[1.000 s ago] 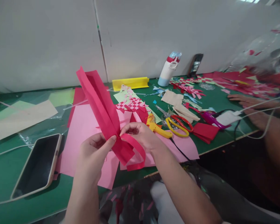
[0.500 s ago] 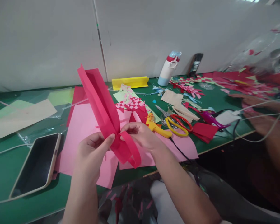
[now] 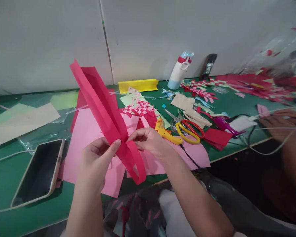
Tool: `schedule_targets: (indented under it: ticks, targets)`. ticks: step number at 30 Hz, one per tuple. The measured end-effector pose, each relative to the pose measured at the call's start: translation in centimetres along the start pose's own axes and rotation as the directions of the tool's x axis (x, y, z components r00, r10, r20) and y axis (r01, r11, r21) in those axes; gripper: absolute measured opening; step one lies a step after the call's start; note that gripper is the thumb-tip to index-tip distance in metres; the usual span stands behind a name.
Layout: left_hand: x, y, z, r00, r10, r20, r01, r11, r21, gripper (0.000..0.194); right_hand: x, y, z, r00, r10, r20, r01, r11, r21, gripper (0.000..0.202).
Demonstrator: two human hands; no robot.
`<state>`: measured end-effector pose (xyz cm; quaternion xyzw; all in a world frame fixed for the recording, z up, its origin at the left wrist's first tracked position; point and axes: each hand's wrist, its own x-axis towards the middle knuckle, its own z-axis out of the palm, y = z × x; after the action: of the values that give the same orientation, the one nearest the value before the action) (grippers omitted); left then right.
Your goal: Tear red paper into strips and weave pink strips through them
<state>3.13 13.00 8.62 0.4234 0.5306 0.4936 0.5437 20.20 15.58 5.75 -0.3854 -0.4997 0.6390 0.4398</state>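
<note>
A folded red paper piece (image 3: 101,108) is held up, tilted to the left, with its long folds standing open. My left hand (image 3: 100,156) is closed on it, thumb pressed on its near face. My right hand (image 3: 148,141) pinches the paper at its middle, where a narrow red paper strip (image 3: 140,164) loops downward. The right fingertips are partly hidden by the strip. Under both hands lie pink paper sheets (image 3: 84,131). Just right of my right hand lies a yellow glue gun (image 3: 166,133), beside scissors (image 3: 191,131) with yellow and red handles.
A phone (image 3: 38,174) lies at left near plastic-covered sheets (image 3: 24,121). Woven red-and-white paper pieces (image 3: 140,108), a folded yellow paper (image 3: 138,86) and a bottle (image 3: 181,70) stand or lie toward the wall. At right are a white adapter (image 3: 243,123) with cables and another person's hand (image 3: 278,121).
The red paper has moved slightly left and up in my hands. The strip's loop now hangs closer and lower. The other person's hand has shifted right.
</note>
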Motion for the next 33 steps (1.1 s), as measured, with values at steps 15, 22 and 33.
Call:
schedule_targets:
  ticks: [15,22,33]
  targets:
    - [0.02,-0.18,0.08,0.998,-0.066,0.015,0.065,0.998,0.019,0.026,0.25,0.14,0.32,1.0,0.015,-0.005,-0.015,0.996,0.089,0.018]
    - [0.0,-0.15,0.11,0.998,-0.061,0.007,0.061,0.998,-0.033,0.022,0.21,0.26,0.37,1.0,-0.017,0.008,0.016,0.992,0.128,0.016]
    - [0.19,-0.01,-0.14,0.997,-0.072,-0.014,0.072,0.997,-0.033,0.026,-0.01,-0.41,0.46,1.0,0.01,0.001,-0.01,0.997,0.08,0.018]
